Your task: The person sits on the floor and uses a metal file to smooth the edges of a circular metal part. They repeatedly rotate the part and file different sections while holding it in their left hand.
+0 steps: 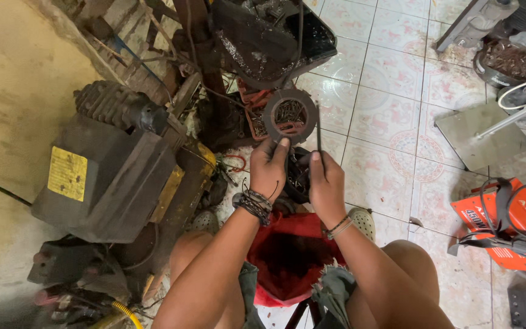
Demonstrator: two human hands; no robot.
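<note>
Nearest the camera, the person's bare knees flank a red bag (287,259) that sits between them, mouth open upward.

Just beyond the bag, both hands are raised side by side. The left hand (269,170), with dark corded bracelets at the wrist, is closed on the near rim of a dark ring-shaped disc (290,115), thumb on its face. The disc is held upright and facing the camera, so its flat face and open centre are exposed to view. The right hand (326,186) is closed around the lower end of a thin dark rod (319,131), which stands nearly vertical just beside the disc's right edge; whether rod and disc touch cannot be told. Both items are held above the floor, slightly left of centre.

Below the hands lies a dark metal part (298,180), largely hidden.

To the left sits a grimy motor unit with a yellow plate (108,176). Behind the disc, a red tray of small hardware (255,113) rests on the tiled floor (391,79). To the near right stands an orange machine with cables (509,222).
</note>
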